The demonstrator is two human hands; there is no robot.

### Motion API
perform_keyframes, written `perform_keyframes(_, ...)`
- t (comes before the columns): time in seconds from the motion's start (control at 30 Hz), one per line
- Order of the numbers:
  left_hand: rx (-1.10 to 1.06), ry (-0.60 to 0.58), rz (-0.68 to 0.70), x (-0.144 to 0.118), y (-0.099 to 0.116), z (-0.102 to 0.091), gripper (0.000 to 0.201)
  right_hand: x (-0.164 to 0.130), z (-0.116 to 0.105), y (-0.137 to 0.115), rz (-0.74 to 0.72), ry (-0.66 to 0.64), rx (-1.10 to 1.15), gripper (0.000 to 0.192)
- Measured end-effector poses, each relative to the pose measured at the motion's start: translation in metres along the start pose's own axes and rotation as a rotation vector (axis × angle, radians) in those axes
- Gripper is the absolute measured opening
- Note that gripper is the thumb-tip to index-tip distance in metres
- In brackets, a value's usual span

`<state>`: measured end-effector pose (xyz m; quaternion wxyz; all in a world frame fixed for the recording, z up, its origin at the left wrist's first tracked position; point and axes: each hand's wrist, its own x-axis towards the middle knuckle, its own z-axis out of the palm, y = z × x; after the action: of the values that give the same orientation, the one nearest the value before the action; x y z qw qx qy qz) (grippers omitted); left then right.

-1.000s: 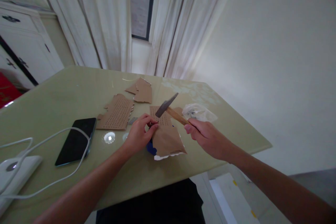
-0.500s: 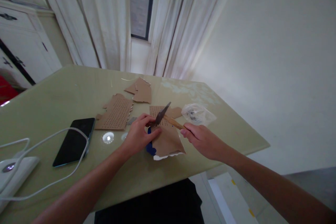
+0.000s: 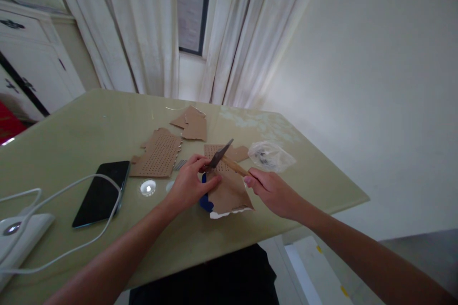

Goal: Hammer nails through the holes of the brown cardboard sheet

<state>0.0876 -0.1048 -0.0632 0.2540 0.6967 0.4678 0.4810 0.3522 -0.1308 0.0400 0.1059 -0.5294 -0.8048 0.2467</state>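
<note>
Right hand [image 3: 274,191] grips the wooden handle of a small hammer [image 3: 225,157], its dark head down over the perforated cardboard piece [image 3: 225,183] near the table's [image 3: 89,124] front edge. Left hand [image 3: 189,183] pinches something tiny at the card, right beside the hammer head. A phone [image 3: 102,191] lies well apart, toward the left edge.

wooden-handled hammer [image 3: 224,157] tilted, head down on torn brown cardboard [image 3: 227,189].

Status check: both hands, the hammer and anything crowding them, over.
Right hand grips hammer. Left hand pinches something small on the cardboard piece, under the hammer head. Plastic bag lies close right.
</note>
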Motion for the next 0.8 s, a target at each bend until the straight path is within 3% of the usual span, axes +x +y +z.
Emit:
perform_keyframes(0.23,-0.022,0.019,-0.015,-0.001,-0.001,-0.001,0.04,-0.002,0.001,0.005,-0.012,-0.001,-0.007,0.039)
perform_keyframes(0.3,-0.026,0.036,-0.037,-0.002,-0.002,-0.001,0.038,0.001,0.003,0.012,-0.033,0.105,0.072,0.042)
perform_keyframes(0.4,-0.058,0.1,-0.166,-0.001,-0.008,0.0,0.036,0.018,0.013,0.028,-0.042,0.372,0.311,0.044)
perform_keyframes(0.6,-0.255,0.187,-0.454,0.011,-0.029,0.0,0.044,0.092,0.045,0.061,-0.162,0.9,0.862,0.062)
perform_keyframes(0.7,-0.293,0.267,-0.494,0.02,-0.035,-0.013,0.05,0.122,0.055,0.071,-0.18,0.99,0.949,0.062)
perform_keyframes(0.8,-0.15,0.291,-0.464,0.025,-0.038,-0.032,0.047,0.138,0.06,0.076,-0.186,0.997,0.984,0.061)
